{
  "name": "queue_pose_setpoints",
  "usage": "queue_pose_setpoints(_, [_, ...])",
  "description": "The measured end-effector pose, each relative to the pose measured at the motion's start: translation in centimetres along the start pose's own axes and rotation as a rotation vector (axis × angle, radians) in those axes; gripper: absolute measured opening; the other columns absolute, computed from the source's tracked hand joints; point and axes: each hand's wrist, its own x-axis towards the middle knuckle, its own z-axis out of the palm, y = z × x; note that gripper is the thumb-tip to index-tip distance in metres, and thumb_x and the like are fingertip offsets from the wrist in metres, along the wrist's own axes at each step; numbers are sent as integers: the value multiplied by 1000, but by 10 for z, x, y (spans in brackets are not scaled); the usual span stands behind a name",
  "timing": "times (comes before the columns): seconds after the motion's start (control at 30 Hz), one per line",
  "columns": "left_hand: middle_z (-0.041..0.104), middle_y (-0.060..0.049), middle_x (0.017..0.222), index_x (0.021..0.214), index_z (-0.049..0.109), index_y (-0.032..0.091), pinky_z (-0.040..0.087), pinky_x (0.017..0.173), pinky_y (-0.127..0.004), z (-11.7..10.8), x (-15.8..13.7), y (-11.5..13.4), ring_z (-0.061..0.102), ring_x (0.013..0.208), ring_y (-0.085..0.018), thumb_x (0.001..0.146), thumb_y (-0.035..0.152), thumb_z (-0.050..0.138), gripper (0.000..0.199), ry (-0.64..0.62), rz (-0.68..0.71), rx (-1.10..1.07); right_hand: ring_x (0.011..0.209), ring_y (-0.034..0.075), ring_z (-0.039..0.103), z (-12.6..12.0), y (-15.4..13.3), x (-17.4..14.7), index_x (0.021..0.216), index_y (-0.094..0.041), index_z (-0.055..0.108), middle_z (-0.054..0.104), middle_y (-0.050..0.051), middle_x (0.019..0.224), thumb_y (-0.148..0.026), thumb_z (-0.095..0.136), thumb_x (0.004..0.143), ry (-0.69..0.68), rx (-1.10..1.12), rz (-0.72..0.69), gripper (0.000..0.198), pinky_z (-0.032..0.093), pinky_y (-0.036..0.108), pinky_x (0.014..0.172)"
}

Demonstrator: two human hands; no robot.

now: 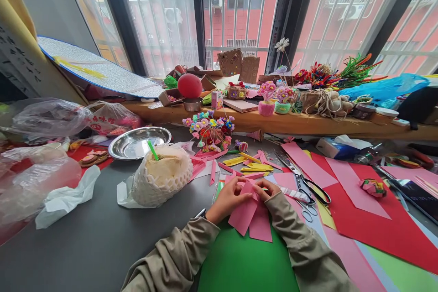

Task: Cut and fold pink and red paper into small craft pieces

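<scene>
Both hands meet over a green sheet [248, 264] at the front of the table. My left hand [230, 198] is closed on pink paper strips [243, 216], thumb and fingers pinching their upper end. Beside it my right hand [267, 189] pinches the same pink paper near the top. Two strip ends fan downward over the green sheet. Just beyond the hands lie folded yellow paper strips [255, 169] and folded pink strips [212, 172]. To the right of my right hand rest large scissors [303, 182] with black handles and a smaller pair of scissors [308, 210].
At left stand a coconut [162, 171] in white foam netting with a green straw, and a metal plate [138, 141]. Red paper [362, 219] covers the right side. Colourful craft flowers [208, 130] stand behind; a wooden ledge [157, 116] holds a red balloon [190, 86] and craft pots.
</scene>
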Motion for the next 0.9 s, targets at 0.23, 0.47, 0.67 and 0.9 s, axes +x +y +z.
queue_pose_setpoints(0.23, [58, -3, 71, 96, 40, 14, 37, 52, -21, 1, 0, 1, 54, 60, -13, 59, 34, 60, 46, 54, -7, -55, 44, 9, 40, 1, -12, -4, 56, -18, 45, 47, -2, 48, -44, 37, 71, -42, -53, -1, 31, 33, 21, 43])
queue_pose_setpoints(0.47, [56, 0, 63, 95, 42, 14, 34, 49, -19, 0, 0, 0, 52, 56, -11, 58, 35, 60, 46, 57, 16, -35, 45, 10, 41, 4, -13, -5, 54, -18, 41, 46, -2, 47, -42, 35, 72, -24, -146, -20, 30, 33, 22, 45])
queue_pose_setpoints(0.67, [56, 1, 65, 94, 41, 16, 36, 49, -19, -1, 3, -5, 52, 56, -11, 58, 36, 61, 46, 80, 14, -86, 42, 9, 37, 5, -11, -4, 53, -18, 42, 44, -2, 46, -44, 35, 71, -59, -124, -7, 32, 30, 21, 41])
queue_pose_setpoints(0.9, [54, 2, 62, 94, 40, 16, 36, 48, -19, -2, 3, -3, 51, 53, -10, 57, 35, 61, 47, 92, 7, -104, 43, 9, 40, 5, -14, -5, 54, -19, 39, 44, -3, 47, -41, 36, 72, -44, -124, -18, 28, 33, 22, 45])
